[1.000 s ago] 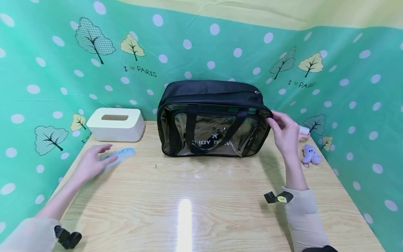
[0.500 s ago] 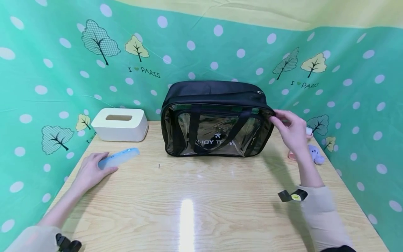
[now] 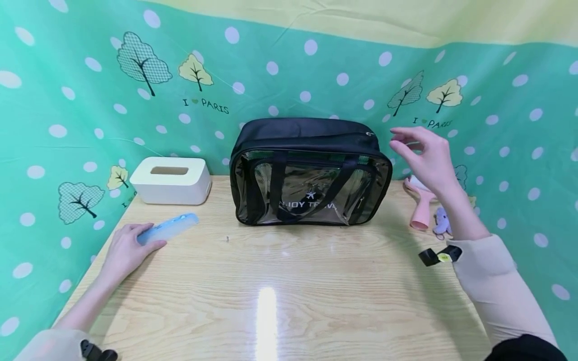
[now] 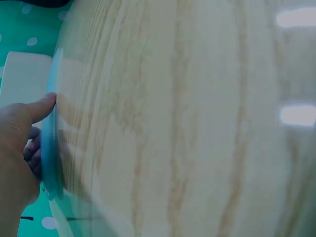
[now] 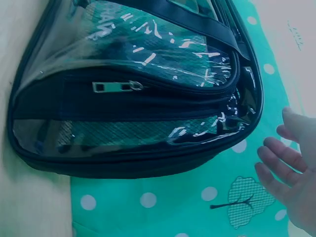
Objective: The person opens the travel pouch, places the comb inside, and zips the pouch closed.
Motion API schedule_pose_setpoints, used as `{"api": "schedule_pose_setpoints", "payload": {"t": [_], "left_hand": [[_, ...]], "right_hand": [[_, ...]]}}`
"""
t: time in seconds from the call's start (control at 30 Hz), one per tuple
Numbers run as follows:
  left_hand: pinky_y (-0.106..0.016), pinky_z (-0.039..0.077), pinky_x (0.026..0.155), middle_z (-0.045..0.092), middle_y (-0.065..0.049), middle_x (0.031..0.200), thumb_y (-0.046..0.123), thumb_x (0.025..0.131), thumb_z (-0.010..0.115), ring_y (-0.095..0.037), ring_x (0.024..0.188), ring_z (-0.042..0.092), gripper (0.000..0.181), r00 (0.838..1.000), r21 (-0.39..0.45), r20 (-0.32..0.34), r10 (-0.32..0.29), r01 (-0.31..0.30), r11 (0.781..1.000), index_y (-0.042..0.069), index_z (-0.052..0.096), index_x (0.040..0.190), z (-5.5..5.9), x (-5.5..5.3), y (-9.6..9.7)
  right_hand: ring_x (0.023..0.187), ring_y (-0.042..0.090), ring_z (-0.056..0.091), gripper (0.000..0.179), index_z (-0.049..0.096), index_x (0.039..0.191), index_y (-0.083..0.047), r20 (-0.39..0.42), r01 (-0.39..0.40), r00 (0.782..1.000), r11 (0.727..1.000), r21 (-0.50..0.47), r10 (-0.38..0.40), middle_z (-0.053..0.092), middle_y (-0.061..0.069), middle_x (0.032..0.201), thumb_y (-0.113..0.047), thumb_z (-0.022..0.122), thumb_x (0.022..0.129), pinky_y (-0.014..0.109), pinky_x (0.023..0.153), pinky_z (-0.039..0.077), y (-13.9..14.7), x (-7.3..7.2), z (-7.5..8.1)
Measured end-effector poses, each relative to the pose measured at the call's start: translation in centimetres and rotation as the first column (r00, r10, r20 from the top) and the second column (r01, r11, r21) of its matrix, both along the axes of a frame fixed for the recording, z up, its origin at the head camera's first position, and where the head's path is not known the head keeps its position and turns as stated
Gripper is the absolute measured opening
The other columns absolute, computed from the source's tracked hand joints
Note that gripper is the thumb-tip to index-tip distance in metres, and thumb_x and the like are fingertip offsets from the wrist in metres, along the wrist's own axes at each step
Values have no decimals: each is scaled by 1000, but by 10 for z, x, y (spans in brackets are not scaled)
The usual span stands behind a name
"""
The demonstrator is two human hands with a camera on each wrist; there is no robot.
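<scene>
Wooden table (image 3: 343, 291) beneath, the left hand (image 3: 125, 249) pinches a blue item (image 3: 169, 228), apparently securing it; lifting needs steadiness. The right hand (image 3: 429, 158) hovers empty, fingers apart.

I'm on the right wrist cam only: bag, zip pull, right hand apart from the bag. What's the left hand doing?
Observer: The left hand grips a blue plastic item by its near end; the head and left wrist views both show it.
Operator: Copy. What's just beyond that?
Observer: A white tissue box, with a slot in its top.
Operator: Anything right of the bag, seen from the person's side?
Observer: A pink-handled item and a small purple toy, close together on the table; the right arm partly hides the toy.
</scene>
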State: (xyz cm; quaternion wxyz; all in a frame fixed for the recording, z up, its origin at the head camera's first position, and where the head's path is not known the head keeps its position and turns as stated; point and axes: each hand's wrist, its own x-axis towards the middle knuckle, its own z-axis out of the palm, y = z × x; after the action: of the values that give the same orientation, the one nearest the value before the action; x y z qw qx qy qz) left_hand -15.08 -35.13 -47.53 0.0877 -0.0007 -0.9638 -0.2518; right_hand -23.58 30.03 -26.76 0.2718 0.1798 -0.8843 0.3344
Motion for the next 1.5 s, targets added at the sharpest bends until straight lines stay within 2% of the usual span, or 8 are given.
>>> {"api": "schedule_pose_setpoints", "payload": {"t": [0.27,0.47,0.57,0.73,0.97,1.13,1.33,1.5], "left_hand": [[-65,38,94,54,-40,122,26,90,79,-56,111,49,61,992,-74,-111,-58,50,996,-16,59,129,-4,0,6],[-66,38,95,54,-39,121,28,92,76,-56,112,47,58,991,-96,-121,-56,45,994,-17,60,126,-5,5,5],[-66,39,94,55,-38,122,31,93,74,-55,113,48,59,992,-97,-115,-45,34,995,-15,61,127,-4,7,5],[-65,41,92,59,-36,122,39,95,71,-54,113,52,60,994,-85,-104,-22,14,996,-11,64,128,-3,10,6],[-64,43,91,62,-32,124,43,94,72,-52,114,55,60,995,-2,-96,23,-24,1000,-6,67,128,2,13,9],[-59,44,89,63,-30,125,42,94,73,-50,115,57,58,994,55,-109,33,-27,998,-4,67,129,12,13,12],[-27,38,81,67,-24,123,40,91,77,-44,113,61,53,982,90,-179,60,-44,995,1,71,126,29,7,15],[-31,36,80,66,-23,125,39,92,77,-46,115,58,51,980,97,-196,37,-18,995,4,70,128,47,0,17]], "right_hand": [[95,-14,58,34,71,132,-16,25,-15,1000,998,62,14,73,3,111,-28,68,100,4,84,46,-6,-14,21],[99,-15,55,39,68,135,-15,89,-66,995,987,147,54,72,8,119,-32,67,101,9,87,47,-14,-26,31],[104,-3,60,41,67,137,-14,130,-103,988,976,193,79,72,8,123,-33,66,101,14,91,49,-19,-32,35],[115,24,65,40,67,137,-12,194,-183,971,960,212,142,71,13,128,-30,67,101,38,102,53,-29,-41,40],[117,31,65,42,66,137,-8,252,-246,950,941,230,187,71,16,128,-29,68,100,51,106,49,-43,-50,43],[114,30,67,42,67,136,-9,296,-273,937,920,281,187,74,15,122,-30,70,99,51,104,50,-49,-58,44],[110,30,71,38,69,133,-9,348,-313,917,893,325,194,76,13,120,-28,68,100,48,99,53,-56,-66,45],[115,30,70,38,68,135,-9,416,-346,890,871,350,187,74,13,127,-27,67,101,48,100,54,-58,-69,46]]}}
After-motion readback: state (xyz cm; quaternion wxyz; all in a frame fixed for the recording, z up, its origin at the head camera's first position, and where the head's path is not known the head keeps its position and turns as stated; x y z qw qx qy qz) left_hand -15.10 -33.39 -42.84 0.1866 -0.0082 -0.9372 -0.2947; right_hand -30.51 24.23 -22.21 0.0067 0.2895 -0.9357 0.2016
